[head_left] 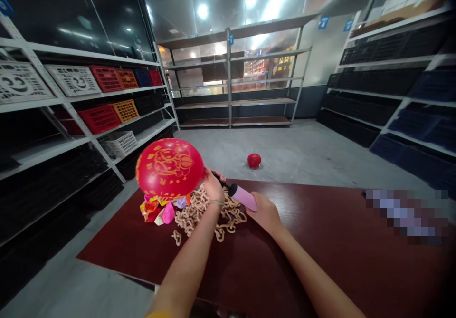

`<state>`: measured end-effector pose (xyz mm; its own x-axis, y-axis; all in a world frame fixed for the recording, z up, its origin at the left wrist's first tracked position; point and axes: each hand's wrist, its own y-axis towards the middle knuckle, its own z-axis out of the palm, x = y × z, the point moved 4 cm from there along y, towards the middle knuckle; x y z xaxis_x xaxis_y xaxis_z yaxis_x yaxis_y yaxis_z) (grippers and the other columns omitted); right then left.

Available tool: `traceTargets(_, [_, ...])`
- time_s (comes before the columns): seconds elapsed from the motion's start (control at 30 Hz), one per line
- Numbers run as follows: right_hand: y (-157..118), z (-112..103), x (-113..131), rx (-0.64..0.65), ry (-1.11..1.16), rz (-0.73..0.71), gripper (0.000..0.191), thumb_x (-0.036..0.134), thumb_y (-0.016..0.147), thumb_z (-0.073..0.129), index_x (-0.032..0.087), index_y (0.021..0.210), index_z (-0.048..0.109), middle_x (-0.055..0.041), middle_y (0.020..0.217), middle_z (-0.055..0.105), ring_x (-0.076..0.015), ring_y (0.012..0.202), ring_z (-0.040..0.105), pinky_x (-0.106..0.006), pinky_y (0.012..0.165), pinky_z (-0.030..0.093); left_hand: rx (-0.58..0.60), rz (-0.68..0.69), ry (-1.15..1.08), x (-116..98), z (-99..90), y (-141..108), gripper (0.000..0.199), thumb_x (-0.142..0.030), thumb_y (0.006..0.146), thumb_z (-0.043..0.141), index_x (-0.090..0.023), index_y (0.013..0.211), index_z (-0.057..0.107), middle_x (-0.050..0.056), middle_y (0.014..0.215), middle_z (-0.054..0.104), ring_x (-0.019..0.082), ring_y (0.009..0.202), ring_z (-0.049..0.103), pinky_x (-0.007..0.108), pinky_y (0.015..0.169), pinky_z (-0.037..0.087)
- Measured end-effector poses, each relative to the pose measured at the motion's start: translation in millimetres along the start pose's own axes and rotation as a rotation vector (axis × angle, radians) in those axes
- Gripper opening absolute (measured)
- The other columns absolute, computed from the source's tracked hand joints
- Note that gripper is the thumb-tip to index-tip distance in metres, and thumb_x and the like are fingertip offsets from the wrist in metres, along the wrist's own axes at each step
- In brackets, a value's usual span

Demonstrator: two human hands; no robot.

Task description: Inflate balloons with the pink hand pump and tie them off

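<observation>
A large red balloon (169, 168) with yellow printed figures is inflated over the left part of the table. My left hand (213, 187) is closed at the balloon's neck, around the black nozzle end of a hand pump. The pink-and-black balloon pump (243, 197) points from there towards my right hand (265, 213), which is wrapped round its rear end. Under my left hand lies a pile of tan, looped rubbery pieces (192, 211). Several uninflated coloured balloons (158, 212) are heaped beside that pile, partly below the red balloon.
The dark red table (306, 242) spans the foreground, with a pixelated object (406, 213) at its right. Another red balloon (254, 160) rests on the grey floor beyond. Shelves with crates (107, 78) line the left, and metal racks (230, 80) stand at the back.
</observation>
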<state>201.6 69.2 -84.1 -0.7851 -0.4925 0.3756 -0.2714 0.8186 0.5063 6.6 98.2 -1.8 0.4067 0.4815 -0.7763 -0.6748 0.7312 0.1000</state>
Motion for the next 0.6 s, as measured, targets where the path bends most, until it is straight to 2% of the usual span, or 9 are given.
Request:
traceTargets(0.1, [-1, -1, -2, 0.011, -0.031, -0.019, 0.040, 0.026, 0.076, 0.061, 0.020, 0.116, 0.055, -0.0078, 0.105, 0.066, -0.0237, 0.094, 0.060, -0.032, 0.080, 0.043, 0.019, -0.047, -0.007, 28, -4.1, -25, 0.027, -0.041, 0.091, 0.044, -0.022, 0.073, 0.037, -0.006, 0.054, 0.044, 0.007, 0.038, 0.042, 0.022, 0.041, 0.037])
traceTargets(0.17, [-1, -2, -2, 0.026, -0.054, -0.043, 0.041, 0.025, 0.075, 0.061, 0.020, 0.115, 0.055, -0.0077, 0.104, 0.066, -0.0236, 0.093, 0.060, -0.032, 0.079, 0.043, 0.011, -0.052, -0.009, 33, -9.8, -30, 0.028, -0.043, 0.092, 0.042, -0.022, 0.073, 0.037, -0.006, 0.055, 0.045, 0.008, 0.038, 0.044, 0.022, 0.042, 0.038])
traceTargets(0.27, [-2, -1, 2, 0.040, -0.072, -0.071, 0.041, 0.026, 0.076, 0.061, 0.020, 0.116, 0.055, -0.0073, 0.102, 0.066, -0.0235, 0.091, 0.059, -0.033, 0.079, 0.042, 0.036, -0.031, 0.016, 13, -18.9, -17, 0.030, -0.046, 0.091, 0.043, -0.022, 0.075, 0.038, -0.006, 0.055, 0.046, 0.008, 0.039, 0.045, 0.023, 0.044, 0.040])
traceTargets(0.37, [-1, -1, 6, 0.041, -0.061, -0.067, 0.039, 0.026, 0.078, 0.059, 0.021, 0.116, 0.056, -0.0069, 0.100, 0.067, -0.0232, 0.091, 0.059, -0.032, 0.079, 0.042, 0.061, 0.034, 0.024, -26, -26.3, 10, 0.026, -0.043, 0.092, 0.043, -0.022, 0.078, 0.038, -0.006, 0.055, 0.046, 0.008, 0.039, 0.045, 0.023, 0.044, 0.039])
traceTargets(0.47, [-1, 0, 9, 0.053, -0.033, -0.068, 0.036, 0.026, 0.079, 0.058, 0.022, 0.115, 0.057, -0.0062, 0.098, 0.066, -0.0228, 0.091, 0.059, -0.032, 0.080, 0.041, 0.000, 0.078, 0.005, -55, -30.2, 32, 0.021, -0.038, 0.094, 0.041, -0.022, 0.080, 0.037, -0.006, 0.057, 0.044, 0.007, 0.039, 0.042, 0.022, 0.043, 0.036])
traceTargets(0.53, [0, 1, 8, 0.048, -0.011, -0.059, 0.035, 0.026, 0.078, 0.059, 0.022, 0.113, 0.057, -0.0063, 0.099, 0.066, -0.0229, 0.091, 0.059, -0.032, 0.080, 0.042, -0.068, 0.094, 0.002, -58, -28.4, 34, 0.021, -0.036, 0.094, 0.039, -0.022, 0.078, 0.036, -0.007, 0.057, 0.041, 0.007, 0.039, 0.040, 0.021, 0.042, 0.033])
traceTargets(0.6, [1, 0, 6, 0.025, 0.007, -0.031, 0.037, 0.026, 0.078, 0.060, 0.021, 0.114, 0.057, -0.0070, 0.102, 0.066, -0.0233, 0.092, 0.060, -0.032, 0.081, 0.042, -0.098, 0.087, 0.010, -43, -21.0, 23, 0.024, -0.037, 0.093, 0.038, -0.022, 0.075, 0.035, -0.007, 0.055, 0.039, 0.007, 0.038, 0.039, 0.022, 0.041, 0.033])
